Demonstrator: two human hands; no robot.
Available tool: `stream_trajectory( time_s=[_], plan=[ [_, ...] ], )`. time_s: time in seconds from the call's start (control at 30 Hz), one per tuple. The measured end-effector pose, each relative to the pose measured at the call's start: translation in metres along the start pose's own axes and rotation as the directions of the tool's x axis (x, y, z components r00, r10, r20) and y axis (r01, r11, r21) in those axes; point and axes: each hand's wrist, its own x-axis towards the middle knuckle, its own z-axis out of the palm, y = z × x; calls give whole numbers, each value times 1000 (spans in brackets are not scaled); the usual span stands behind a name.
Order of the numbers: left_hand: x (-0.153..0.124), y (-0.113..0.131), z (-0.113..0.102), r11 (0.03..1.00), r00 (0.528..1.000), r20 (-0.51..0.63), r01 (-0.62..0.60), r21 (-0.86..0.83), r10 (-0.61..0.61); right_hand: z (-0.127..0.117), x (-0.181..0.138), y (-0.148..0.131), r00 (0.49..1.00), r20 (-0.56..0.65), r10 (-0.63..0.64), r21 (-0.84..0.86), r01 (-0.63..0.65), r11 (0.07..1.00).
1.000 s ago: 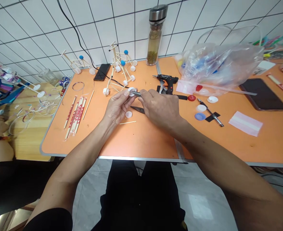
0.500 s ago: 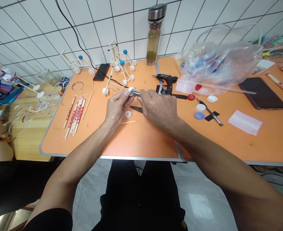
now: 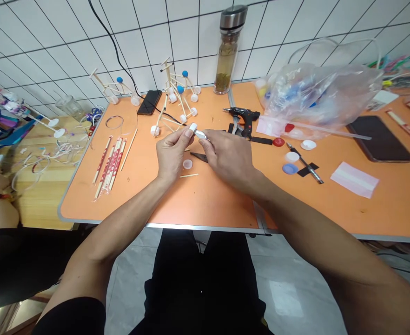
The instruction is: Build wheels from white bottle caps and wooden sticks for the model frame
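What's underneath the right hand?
A dark pointed tool tip shows from under the right hand, above the orange table; the rest of the tool is covered.

Bright, even light — pale glare on the floor (image 3: pixel 285 298) — with wide-angle stretching toward the edges.

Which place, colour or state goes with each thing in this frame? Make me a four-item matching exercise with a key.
Things:
1. Left hand
2. Glue gun
3. Bottle
4. Stick bundle

Descriptions:
A. upright by the tiled wall
B. mostly black, just beyond the right hand
C. red and pale in colour
D. pinching a small white piece

Pairs: 1-D, 2-B, 3-A, 4-C
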Motion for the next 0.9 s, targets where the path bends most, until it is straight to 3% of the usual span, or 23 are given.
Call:
stream_trajectory(
  time_s=[0.07,0.1,0.2,0.27,0.33,0.4,0.47,0.53,0.57,0.6,0.67,0.7,0.77,0.83,0.87,0.9],
  plan=[
    [-1,0,0,1000,1000,1,-17,7,17,1,-3,-3,999,-32,-3,-168,-3,986],
    [-1,0,0,999,1000,8,-30,11,30,0,-3,-3,999,-33,-6,-166,0,986],
    [-1,0,-1,998,998,35,-59,31,58,-2,3,5,999,52,7,136,-14,991],
    [0,0,-2,997,998,41,-60,54,57,-3,8,12,984,174,42,385,-108,917],
    [0,-1,-3,996,998,36,-52,67,50,-3,10,15,974,221,50,469,-151,870],
    [1,-1,-3,997,998,33,-51,62,49,-1,7,13,991,128,28,336,-70,939],
    [1,-2,-3,998,998,30,-50,49,48,0,2,6,1000,20,-8,33,8,999],
    [0,-2,-2,998,999,19,-41,42,40,0,-3,-1,1000,-16,-19,-197,15,980],
    [0,-2,-2,998,999,12,-36,42,35,0,-4,-2,1000,-13,-18,-223,15,975],
    [0,-2,-2,998,999,8,-32,45,32,-2,-4,-3,1000,-1,-19,-181,19,983],
    [-1,-3,-3,998,1000,12,-30,54,29,-5,-1,0,999,48,9,78,-12,997],
    [-1,-3,-3,998,999,19,-31,55,30,-7,2,3,994,103,44,257,-69,964],
    [-1,-3,-4,998,999,32,-37,50,36,-9,9,10,949,292,120,553,-270,788],
    [-1,-3,-6,997,997,49,-58,49,56,-10,13,14,872,467,144,652,-450,610],
    [0,-3,-6,996,996,57,-70,55,67,-10,14,15,858,494,144,653,-475,590],
    [0,-4,-7,995,996,61,-75,63,71,-9,13,15,873,466,143,637,-443,631]
  ],
)
